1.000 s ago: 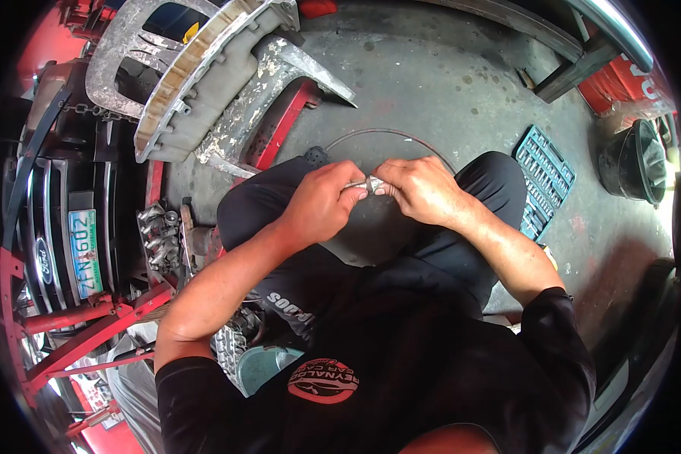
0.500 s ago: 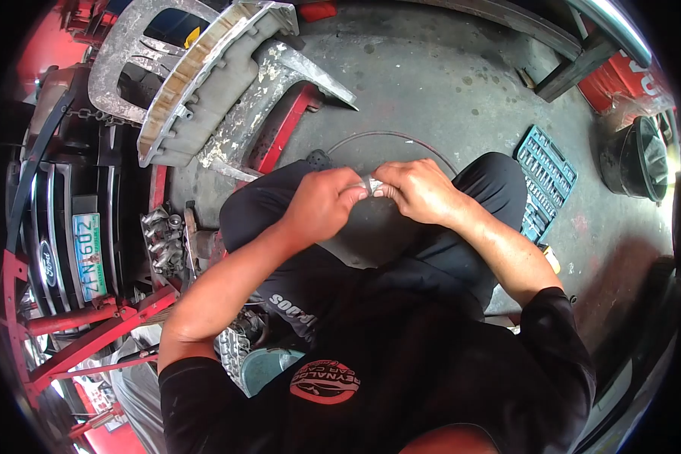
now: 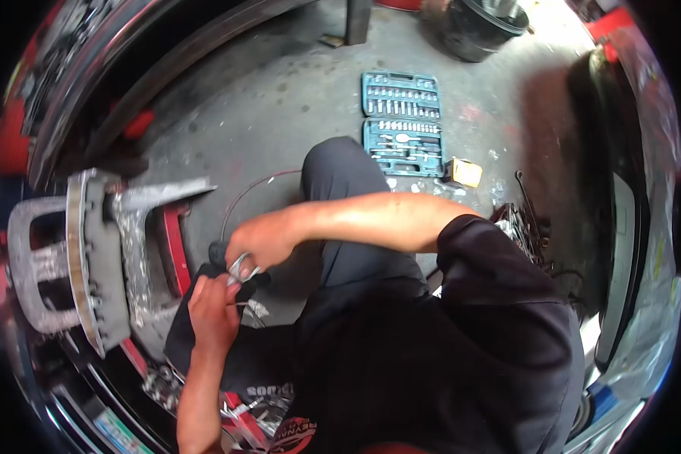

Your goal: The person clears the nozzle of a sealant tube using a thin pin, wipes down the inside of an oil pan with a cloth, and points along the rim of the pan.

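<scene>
Between my two hands, over my lap, is a small silvery piece [image 3: 242, 267]; its exact kind is too small and blurred to tell. My left hand [image 3: 213, 309] pinches its near end with the fingertips. My right hand [image 3: 263, 240] has its fingers curled round the other end, and the hands almost touch. Just past them lies a dark round part [image 3: 218, 251], partly hidden by the right hand. A thin cable [image 3: 229, 210] curves over the floor beyond my hands.
A teal socket set case [image 3: 403, 119] lies open on the floor, with a yellow box [image 3: 466, 173] beside it. On the left, a cast metal pan [image 3: 102, 261] leans on a worn plastic chair [image 3: 38, 208]. A black bucket [image 3: 483, 32] stands farther off, tools [image 3: 526, 231] to the right.
My view has swung to the right, so the socket case now sits near the middle. Both hands stay together on the silvery piece, now turned at a different angle to each other.
</scene>
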Demonstrator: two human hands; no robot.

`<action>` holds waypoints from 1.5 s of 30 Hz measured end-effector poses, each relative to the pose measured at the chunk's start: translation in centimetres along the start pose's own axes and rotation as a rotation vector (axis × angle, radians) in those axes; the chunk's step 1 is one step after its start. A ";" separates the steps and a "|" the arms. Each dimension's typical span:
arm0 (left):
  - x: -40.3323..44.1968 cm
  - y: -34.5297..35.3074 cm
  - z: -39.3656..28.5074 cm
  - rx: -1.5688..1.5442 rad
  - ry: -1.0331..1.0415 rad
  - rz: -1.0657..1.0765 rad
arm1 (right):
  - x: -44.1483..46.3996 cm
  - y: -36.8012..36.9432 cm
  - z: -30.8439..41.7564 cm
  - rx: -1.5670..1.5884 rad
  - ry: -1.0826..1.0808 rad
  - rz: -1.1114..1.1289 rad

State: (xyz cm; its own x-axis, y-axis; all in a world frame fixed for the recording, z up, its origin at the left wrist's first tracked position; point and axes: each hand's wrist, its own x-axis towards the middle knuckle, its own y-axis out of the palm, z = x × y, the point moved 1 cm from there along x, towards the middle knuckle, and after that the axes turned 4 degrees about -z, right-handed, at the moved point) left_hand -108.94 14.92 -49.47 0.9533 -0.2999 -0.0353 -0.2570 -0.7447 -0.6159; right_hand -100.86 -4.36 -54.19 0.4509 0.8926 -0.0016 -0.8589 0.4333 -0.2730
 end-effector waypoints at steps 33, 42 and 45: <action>9.0 -6.4 -3.2 0.237 -0.481 -0.347 | -12.9 -11.1 -8.8 -0.136 0.424 -1.522; 0.9 1.1 0.4 -0.385 -0.656 -0.296 | -29.9 -8.5 -35.7 -0.352 1.291 -1.134; 0.8 1.3 -1.1 -0.491 -0.675 -0.268 | -24.8 -10.4 -25.5 -0.299 1.510 -1.292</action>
State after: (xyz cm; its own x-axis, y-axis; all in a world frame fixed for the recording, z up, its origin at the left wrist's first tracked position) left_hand -108.72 13.06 -49.44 0.8419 0.2234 -0.4913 0.0984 -0.9586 -0.2673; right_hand -96.92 -34.13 -75.87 0.5913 -0.7401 -0.3203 0.0646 0.4394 -0.8960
